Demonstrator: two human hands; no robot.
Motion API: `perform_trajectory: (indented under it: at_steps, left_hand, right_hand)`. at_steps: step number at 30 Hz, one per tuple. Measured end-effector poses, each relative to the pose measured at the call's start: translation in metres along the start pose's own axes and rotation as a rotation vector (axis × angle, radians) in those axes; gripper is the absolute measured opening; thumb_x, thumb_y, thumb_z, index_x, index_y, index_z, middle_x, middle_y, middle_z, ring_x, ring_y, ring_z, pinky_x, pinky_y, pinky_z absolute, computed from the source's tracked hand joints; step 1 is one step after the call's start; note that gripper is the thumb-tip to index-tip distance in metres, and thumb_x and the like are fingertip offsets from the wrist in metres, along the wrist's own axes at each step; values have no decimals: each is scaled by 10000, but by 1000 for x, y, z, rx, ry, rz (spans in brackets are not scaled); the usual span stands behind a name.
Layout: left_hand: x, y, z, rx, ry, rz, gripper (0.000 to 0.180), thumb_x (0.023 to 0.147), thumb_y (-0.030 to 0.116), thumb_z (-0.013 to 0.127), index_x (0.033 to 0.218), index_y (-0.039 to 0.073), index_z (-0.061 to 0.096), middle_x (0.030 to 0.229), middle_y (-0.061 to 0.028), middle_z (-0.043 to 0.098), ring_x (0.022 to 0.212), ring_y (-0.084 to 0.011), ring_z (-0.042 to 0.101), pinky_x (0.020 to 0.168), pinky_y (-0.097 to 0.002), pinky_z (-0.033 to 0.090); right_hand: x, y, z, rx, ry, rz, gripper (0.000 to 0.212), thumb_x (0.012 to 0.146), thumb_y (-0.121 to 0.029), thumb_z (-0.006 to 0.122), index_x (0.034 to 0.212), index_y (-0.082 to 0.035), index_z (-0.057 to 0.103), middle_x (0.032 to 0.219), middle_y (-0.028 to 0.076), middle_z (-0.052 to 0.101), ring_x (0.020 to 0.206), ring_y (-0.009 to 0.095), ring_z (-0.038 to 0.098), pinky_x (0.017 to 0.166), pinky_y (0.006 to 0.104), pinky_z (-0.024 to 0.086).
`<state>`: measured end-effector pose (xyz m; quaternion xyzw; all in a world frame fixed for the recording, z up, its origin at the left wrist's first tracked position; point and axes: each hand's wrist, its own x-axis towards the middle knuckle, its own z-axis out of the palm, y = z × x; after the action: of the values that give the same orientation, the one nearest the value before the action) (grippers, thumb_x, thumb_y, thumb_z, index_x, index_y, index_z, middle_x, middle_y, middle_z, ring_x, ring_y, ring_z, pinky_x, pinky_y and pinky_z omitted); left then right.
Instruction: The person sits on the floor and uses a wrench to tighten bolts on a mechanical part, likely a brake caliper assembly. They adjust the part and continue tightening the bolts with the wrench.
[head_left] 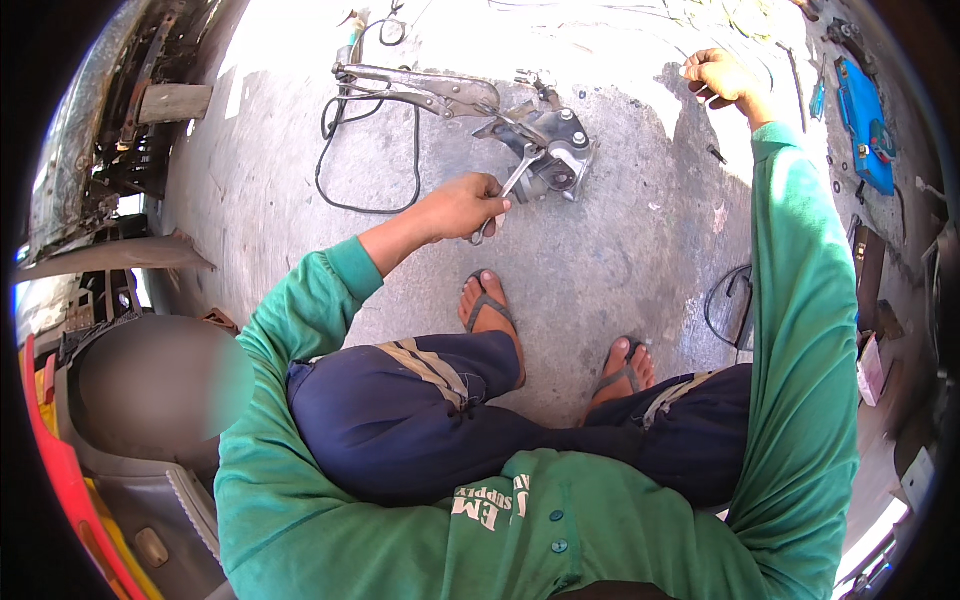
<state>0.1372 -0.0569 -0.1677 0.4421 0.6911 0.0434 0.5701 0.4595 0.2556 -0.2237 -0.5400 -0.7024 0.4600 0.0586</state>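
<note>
My left hand (465, 208) is closed around a combination wrench (515, 185). The wrench slants up to the right, its upper end against a metal bracket assembly with bolts (555, 140) on the concrete floor. Long-handled locking pliers (440, 92) lie at the assembly's left side and seem to grip it; the jaws are hard to make out. Farther off to the right, my right hand (722, 78) is stretched out over the floor, fingers curled in. What its fingertips hold, if anything, is too small to tell. A small dark bolt (716, 154) lies below that hand.
A black cable (418, 160) loops on the floor left of the pliers. At the far right lie a blue case (865, 125) and a blue-handled screwdriver (818, 98). A wooden block (175, 103) juts from metal parts at left. My sandalled feet (490, 305) are near the assembly.
</note>
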Motion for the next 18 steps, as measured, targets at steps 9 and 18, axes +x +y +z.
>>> perform_trajectory:
  at_steps: [9, 18]
  left_hand:
    - [8, -10, -25, 512, 115, 129, 255, 1007, 239, 620, 993, -16, 629, 659, -108, 652, 612, -237, 665, 588, -399, 495]
    - [24, -24, -42, 749, 145, 287, 262, 998, 253, 623, 1031, -6, 646, 684, -150, 674, 691, -319, 699, 671, -457, 506]
  right_hand:
    - [0, 3, -1, 0, 3, 8, 204, 958, -249, 650, 1086, -100, 708, 873, 51, 695, 634, 128, 635, 547, 313, 541]
    - [0, 6, -1, 9, 6, 8, 186, 964, -247, 652, 1065, -102, 709, 847, 39, 683, 601, 121, 620, 532, 312, 525]
